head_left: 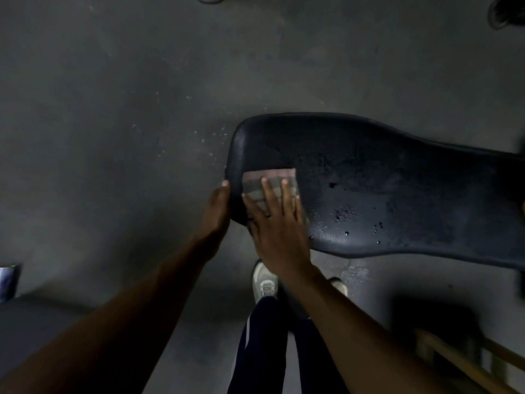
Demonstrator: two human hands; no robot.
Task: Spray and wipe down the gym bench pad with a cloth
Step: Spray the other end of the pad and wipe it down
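A black gym bench pad (pixel 383 180) stretches from the centre to the right edge, with wet droplets on its near side. A folded grey and pink cloth (pixel 267 177) lies flat on the pad's left end. My right hand (pixel 277 226) presses down on the cloth with its fingers spread. My left hand (pixel 217 209) grips the pad's left edge, thumb on top. No spray bottle is in view.
The grey concrete floor (pixel 127 109) has droplets scattered left of the pad. My white shoes (pixel 265 280) and dark trousers stand below the pad. A wooden frame (pixel 460 362) sits at the bottom right, and a dark grey surface (pixel 31 322) at the bottom left.
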